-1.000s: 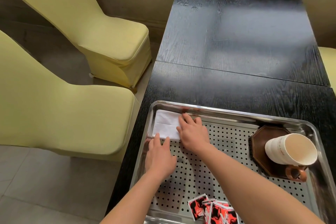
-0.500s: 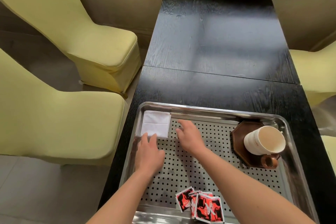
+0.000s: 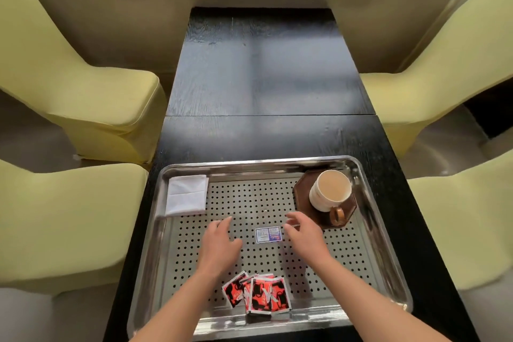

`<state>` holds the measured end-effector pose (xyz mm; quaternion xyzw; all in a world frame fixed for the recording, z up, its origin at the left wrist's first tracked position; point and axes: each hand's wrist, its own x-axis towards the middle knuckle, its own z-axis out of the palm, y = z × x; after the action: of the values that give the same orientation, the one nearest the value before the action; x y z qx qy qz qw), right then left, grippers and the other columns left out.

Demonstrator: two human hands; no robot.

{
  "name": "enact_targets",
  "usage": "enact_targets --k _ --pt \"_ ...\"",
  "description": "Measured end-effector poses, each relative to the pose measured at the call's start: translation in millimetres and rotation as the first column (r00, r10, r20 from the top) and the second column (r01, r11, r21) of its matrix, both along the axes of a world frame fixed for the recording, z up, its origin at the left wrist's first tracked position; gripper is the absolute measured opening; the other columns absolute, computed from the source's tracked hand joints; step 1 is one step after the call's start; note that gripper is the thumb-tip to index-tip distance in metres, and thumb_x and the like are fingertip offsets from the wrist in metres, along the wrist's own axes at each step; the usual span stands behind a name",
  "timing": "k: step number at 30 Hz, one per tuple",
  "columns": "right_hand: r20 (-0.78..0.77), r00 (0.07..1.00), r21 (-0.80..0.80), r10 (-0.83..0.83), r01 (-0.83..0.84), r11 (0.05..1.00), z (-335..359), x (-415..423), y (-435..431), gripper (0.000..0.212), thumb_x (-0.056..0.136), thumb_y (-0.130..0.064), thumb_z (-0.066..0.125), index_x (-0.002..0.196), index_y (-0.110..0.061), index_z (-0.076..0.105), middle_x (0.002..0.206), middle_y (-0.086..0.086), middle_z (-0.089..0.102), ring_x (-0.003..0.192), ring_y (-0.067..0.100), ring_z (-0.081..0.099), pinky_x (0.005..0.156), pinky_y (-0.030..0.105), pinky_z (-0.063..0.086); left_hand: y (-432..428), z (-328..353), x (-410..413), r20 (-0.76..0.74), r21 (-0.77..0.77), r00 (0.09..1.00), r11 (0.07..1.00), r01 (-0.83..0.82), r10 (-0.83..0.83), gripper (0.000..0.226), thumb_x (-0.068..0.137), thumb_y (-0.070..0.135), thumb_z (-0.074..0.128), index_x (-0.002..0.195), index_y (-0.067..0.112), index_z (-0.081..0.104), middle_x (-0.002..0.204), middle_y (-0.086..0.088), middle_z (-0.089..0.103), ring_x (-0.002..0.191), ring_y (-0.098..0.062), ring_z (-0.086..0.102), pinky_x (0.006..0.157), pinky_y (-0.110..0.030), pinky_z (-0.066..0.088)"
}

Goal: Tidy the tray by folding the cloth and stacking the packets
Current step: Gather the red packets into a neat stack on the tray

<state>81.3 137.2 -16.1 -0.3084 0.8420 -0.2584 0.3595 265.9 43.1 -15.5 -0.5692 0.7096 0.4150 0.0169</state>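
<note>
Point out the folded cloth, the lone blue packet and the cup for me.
cloth (image 3: 186, 195): head view, centre of its top face.
blue packet (image 3: 268, 234): head view, middle of its printed face.
cup (image 3: 331, 186): head view, inside near the rim.

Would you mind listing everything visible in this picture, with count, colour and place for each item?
tray: one, shiny steel with a perforated floor, near end of the table
folded cloth: one, white, far left corner of the tray
red packets: several, exact count unclear, red, black and white, overlapping at the tray's near edge
single packet: one, white and blue print, lying alone mid-tray between the hands
cup: one, cream with a brown handle, on the coaster
coaster: one, dark brown, many-sided, far right of the tray
table: one, black wood grain
chairs: four, pale yellow covers, two on each side
left hand: open, empty, left of the single packet
right hand: open, empty, right of it
</note>
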Motion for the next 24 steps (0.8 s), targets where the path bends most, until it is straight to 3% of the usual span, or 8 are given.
enact_targets --k 4,9,12,14,17,19,21,24 --pt "0.012 0.995 0.051 -0.103 0.102 0.993 -3 -26 38 0.023 0.096 -0.023 0.057 0.118 -0.023 0.066 0.106 -0.009 0.068 0.098 0.011 0.063 0.088 0.033 0.053 17 0 -26 -0.013 0.021 0.999 0.999 0.030 -0.030 0.064 0.090 0.015 0.056 0.151 0.023 0.037 0.145 -0.004 0.043 0.109 -0.009 0.048 0.087 -0.026 0.043" --pt "-0.019 0.974 0.091 -0.227 0.228 0.969 -4 -60 66 0.011 0.094 -0.020 0.057 0.100 -0.027 0.062 0.100 -0.007 0.066 0.088 0.011 0.063 0.079 0.037 0.056 33 -1 -61 -0.013 0.047 0.999 0.998 0.052 -0.052 0.066 0.089 0.019 0.057 0.152 0.021 0.036 0.152 -0.005 0.041 0.132 -0.019 0.046 0.105 -0.036 0.040" --pt "-0.010 0.951 0.075 -0.308 0.308 0.948 -3 -81 69 0.017 0.093 -0.016 0.058 0.108 -0.022 0.061 0.105 -0.001 0.067 0.092 0.018 0.065 0.085 0.043 0.057 37 -2 -83 -0.052 0.119 0.999 0.993 0.005 0.002 0.067 0.090 0.018 0.057 0.153 0.021 0.034 0.154 -0.008 0.041 0.127 -0.029 0.055 0.104 -0.044 0.048" --pt "-0.029 0.945 0.063 -0.326 0.328 0.943 -4 -93 66 0.029 0.092 -0.014 0.058 0.120 -0.021 0.058 0.117 0.001 0.064 0.102 0.020 0.063 0.090 0.042 0.054 38 -1 -96 -0.101 0.198 0.992 0.978 -0.060 0.082 0.068 0.091 0.016 0.057 0.154 0.022 0.032 0.153 -0.009 0.042 0.112 -0.025 0.062 0.094 -0.044 0.055" --pt "-0.074 0.940 0.066 -0.334 0.339 0.939 -7 -108 58 0.044 0.094 -0.010 0.058 0.137 -0.019 0.050 0.138 0.006 0.050 0.115 0.022 0.057 0.095 0.036 0.048 37 3 -116 -0.166 0.289 0.973 0.952 -0.107 0.159 0.070 0.092 0.015 0.056 0.156 0.023 0.028 0.154 -0.008 0.041 0.114 -0.021 0.059 0.098 -0.046 0.052" --pt "-0.090 0.938 0.078 -0.335 0.342 0.937 -10 -115 52 0.049 0.096 -0.007 0.056 0.143 -0.019 0.046 0.146 0.007 0.041 0.120 0.024 0.055 0.096 0.036 0.045 37 5 -129 -0.198 0.322 0.964 0.941 -0.107 0.178 0.072 0.093 0.014 0.056 0.157 0.023 0.024 0.156 -0.006 0.038 0.103 -0.013 0.061 0.088 -0.037 0.056" --pt "-0.089 0.938 0.092 -0.334 0.342 0.935 -12 -120 48 0.054 0.097 -0.006 0.052 0.147 -0.020 0.041 0.152 0.007 0.037 0.127 0.026 0.051 0.103 0.040 0.044 36 7 -143 -0.223 0.342 0.955 0.933 -0.111 0.195 0.073 0.094 0.011 0.055 0.158 0.022 0.022 0.158 -0.005 0.035 0.078 0.001 0.054 0.063 -0.021 0.051" --pt "-0.079 0.941 0.112 -0.330 0.337 0.935 -15 -124 46 0.058 0.097 -0.006 0.051 0.152 -0.020 0.037 0.157 0.007 0.034 0.138 0.028 0.043 0.112 0.047 0.041 33 8 -160 -0.227 0.390 0.944 0.910 -0.138 0.241 0.072 0.094 0.008 0.052 0.158 0.018 0.021 0.157 -0.006 0.036 0.083 -0.001 0.053 0.064 -0.021 0.043"
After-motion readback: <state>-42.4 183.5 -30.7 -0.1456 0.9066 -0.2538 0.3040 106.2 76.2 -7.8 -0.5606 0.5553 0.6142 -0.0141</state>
